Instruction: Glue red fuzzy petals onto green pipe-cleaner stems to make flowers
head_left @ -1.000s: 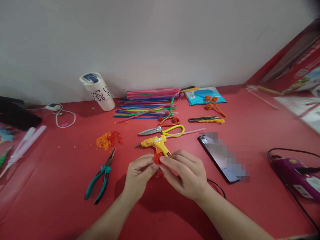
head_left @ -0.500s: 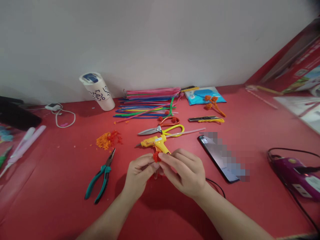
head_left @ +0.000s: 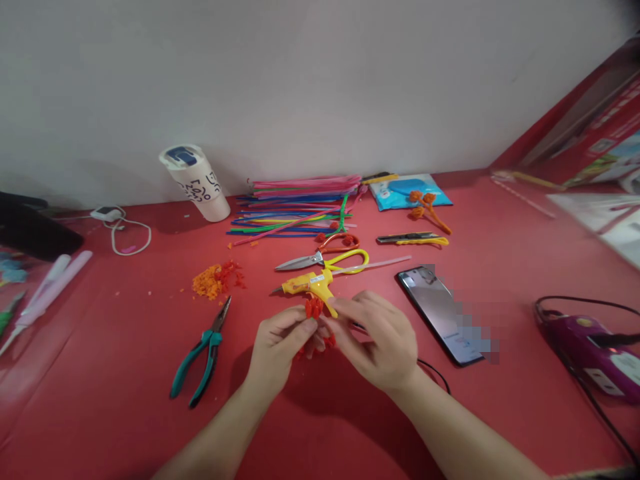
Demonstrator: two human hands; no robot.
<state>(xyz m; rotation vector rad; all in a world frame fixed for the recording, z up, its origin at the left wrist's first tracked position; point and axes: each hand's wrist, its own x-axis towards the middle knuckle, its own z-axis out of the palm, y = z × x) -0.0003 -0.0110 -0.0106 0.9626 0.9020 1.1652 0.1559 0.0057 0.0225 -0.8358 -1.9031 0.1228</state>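
Observation:
My left hand (head_left: 280, 340) pinches a small red looped piece (head_left: 313, 308), which looks like bent pipe cleaner, between thumb and forefinger. Just to its right is my right hand (head_left: 383, 340), with thumb and forefinger apart and nothing visible between them. More red bits (head_left: 330, 341) show below the fingers, partly hidden by the hands. Right behind the hands lies a yellow glue gun (head_left: 300, 283), its handle pointing toward my right fingers. Scissors (head_left: 320, 259) with one orange and one yellow handle rest beyond it.
Teal-handled pliers (head_left: 210, 340) and orange and red clippings (head_left: 213, 280) lie to the left. Pipe cleaners (head_left: 295, 217) are heaped at the back beside a white tumbler (head_left: 197, 183). To the right are a phone (head_left: 440, 317), a utility knife (head_left: 407, 238) and a purple power strip (head_left: 595, 353).
My right hand has drawn slightly right, away from the red piece, and its fingertips have parted. The red piece stays in my left hand, now more exposed.

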